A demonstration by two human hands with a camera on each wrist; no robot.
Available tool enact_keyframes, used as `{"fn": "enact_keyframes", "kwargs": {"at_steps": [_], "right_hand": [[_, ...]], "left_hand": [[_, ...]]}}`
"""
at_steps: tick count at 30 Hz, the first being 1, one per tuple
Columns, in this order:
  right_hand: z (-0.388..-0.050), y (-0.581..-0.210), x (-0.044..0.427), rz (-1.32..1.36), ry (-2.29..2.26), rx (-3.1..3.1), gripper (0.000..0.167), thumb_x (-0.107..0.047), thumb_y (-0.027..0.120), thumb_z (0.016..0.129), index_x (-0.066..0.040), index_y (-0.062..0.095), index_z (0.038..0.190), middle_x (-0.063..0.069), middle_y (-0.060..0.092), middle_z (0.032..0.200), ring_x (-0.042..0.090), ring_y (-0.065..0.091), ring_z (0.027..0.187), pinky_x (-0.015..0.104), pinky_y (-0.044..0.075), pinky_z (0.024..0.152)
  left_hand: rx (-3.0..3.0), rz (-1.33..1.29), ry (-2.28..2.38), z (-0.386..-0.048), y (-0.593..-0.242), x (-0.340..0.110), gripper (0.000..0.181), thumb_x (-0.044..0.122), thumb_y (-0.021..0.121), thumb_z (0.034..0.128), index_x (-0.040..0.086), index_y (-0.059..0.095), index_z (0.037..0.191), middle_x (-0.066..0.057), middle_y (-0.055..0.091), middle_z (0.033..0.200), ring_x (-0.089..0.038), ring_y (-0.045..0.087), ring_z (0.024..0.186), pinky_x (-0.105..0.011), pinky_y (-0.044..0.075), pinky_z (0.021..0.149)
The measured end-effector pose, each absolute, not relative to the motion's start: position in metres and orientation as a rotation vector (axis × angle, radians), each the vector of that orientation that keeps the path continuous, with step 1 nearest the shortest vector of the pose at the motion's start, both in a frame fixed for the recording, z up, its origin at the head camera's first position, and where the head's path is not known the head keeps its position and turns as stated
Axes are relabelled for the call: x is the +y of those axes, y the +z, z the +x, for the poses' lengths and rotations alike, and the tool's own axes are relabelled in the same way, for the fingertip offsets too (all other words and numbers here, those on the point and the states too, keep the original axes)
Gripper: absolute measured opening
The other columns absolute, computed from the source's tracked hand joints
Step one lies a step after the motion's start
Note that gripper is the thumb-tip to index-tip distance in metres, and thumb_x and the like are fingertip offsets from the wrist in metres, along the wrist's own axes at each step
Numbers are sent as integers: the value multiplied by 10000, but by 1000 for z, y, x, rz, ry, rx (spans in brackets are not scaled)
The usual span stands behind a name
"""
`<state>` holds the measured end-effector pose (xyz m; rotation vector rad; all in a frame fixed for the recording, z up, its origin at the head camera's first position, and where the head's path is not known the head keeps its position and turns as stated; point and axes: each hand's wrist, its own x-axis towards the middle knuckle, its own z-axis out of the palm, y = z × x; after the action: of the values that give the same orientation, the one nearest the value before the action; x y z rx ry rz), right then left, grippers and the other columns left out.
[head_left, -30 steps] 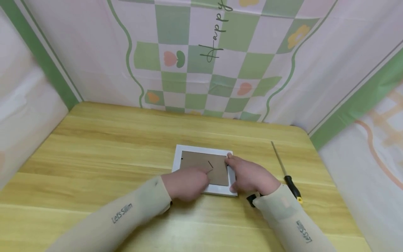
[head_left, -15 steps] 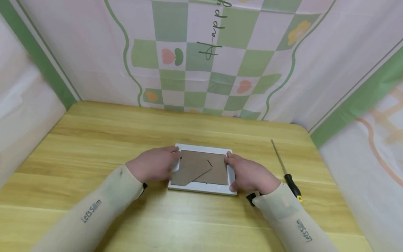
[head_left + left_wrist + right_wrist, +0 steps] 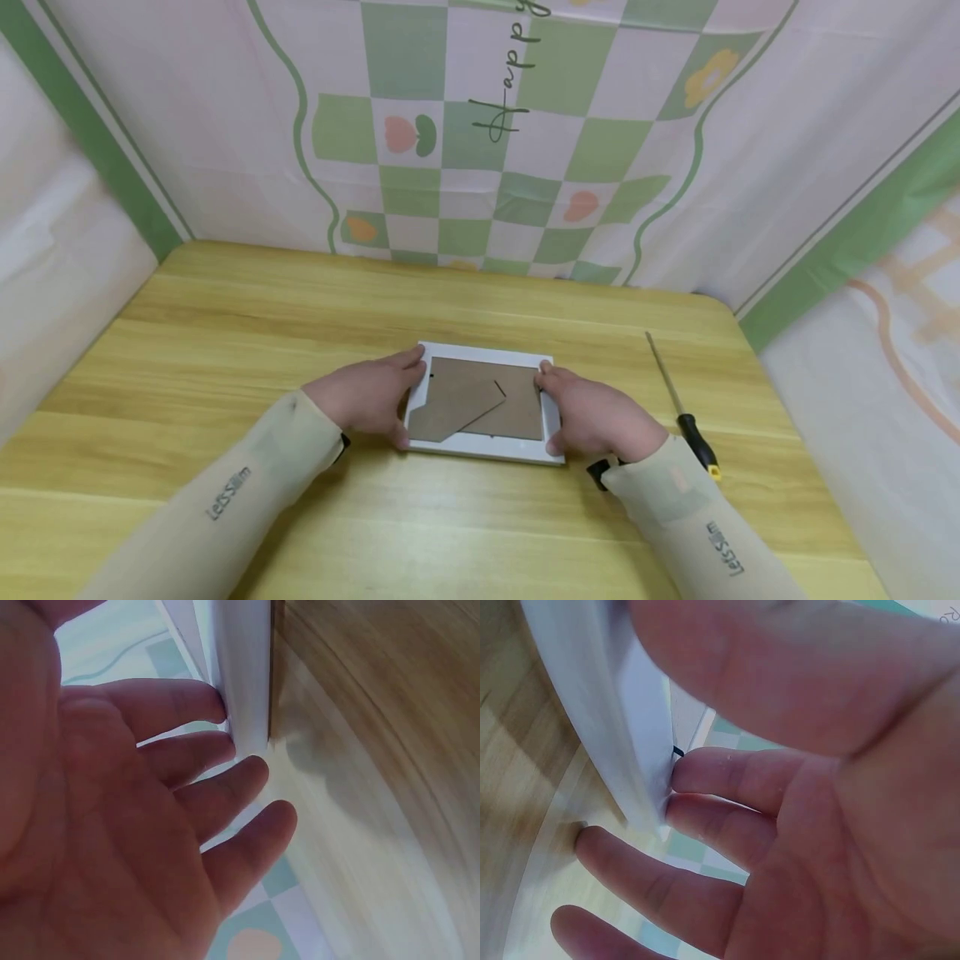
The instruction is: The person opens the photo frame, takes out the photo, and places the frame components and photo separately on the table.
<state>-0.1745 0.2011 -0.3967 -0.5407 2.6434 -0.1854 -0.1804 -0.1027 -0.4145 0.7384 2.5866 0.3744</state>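
Observation:
A white picture frame (image 3: 487,357) lies face down on the table, its brown backing board (image 3: 517,392) and a stand flap (image 3: 450,408) facing up. My left hand (image 3: 367,392) holds the frame's left side, thumb at the near corner and fingers at the far one. The right hand (image 3: 600,412) holds the opposite side, likewise thumb near and fingers far. In the left wrist view, extended fingertips meet the frame's edge. The right wrist view has index and middle fingertips against the frame, near a small black tab (image 3: 678,751).
To the right, a screwdriver (image 3: 697,442) with a black and yellow handle lies on the wooden table (image 3: 480,533). A printed cloth (image 3: 465,83) hangs behind the table's far edge, and more cloth hangs at both sides.
My left hand has moved left from over the backing board to the frame's left side, uncovering the stand flap. The right hand stays in place at the other side.

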Motion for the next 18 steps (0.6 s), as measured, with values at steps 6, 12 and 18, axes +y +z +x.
{"fn": "enact_keyframes", "kwargs": {"at_steps": [6, 12, 18], "right_hand": [[-173, -397, 201, -529, -207, 2632, 911, -174, 846, 791, -29, 350, 1540, 136, 216, 1622, 352, 346, 1402, 503, 391, 1044], [-170, -396, 201, -554, -177, 2646, 892, -184, 843, 792, -7, 367, 1526, 157, 249, 1608, 368, 415, 1355, 489, 428, 1006], [-163, -394, 210, -538, -185, 2686, 837, -262, 815, 837, 21, 394, 1503, 190, 337, 1562, 373, 404, 1365, 511, 385, 1049]], "left_hand": [[2597, 714, 333, -183, -413, -97, 1078, 381, 912, 711, 12, 330, 1540, -123, 154, 1634, -314, 423, 1357, -411, 387, 1063], [2585, 704, 333, -183, -412, -96, 1070, 380, 909, 717, 5, 332, 1536, -119, 151, 1635, -312, 424, 1357, -402, 380, 1069], [2590, 694, 354, -183, -412, -95, 1056, 357, 915, 711, 6, 349, 1530, -116, 168, 1633, -316, 424, 1358, -408, 381, 1068]]}}
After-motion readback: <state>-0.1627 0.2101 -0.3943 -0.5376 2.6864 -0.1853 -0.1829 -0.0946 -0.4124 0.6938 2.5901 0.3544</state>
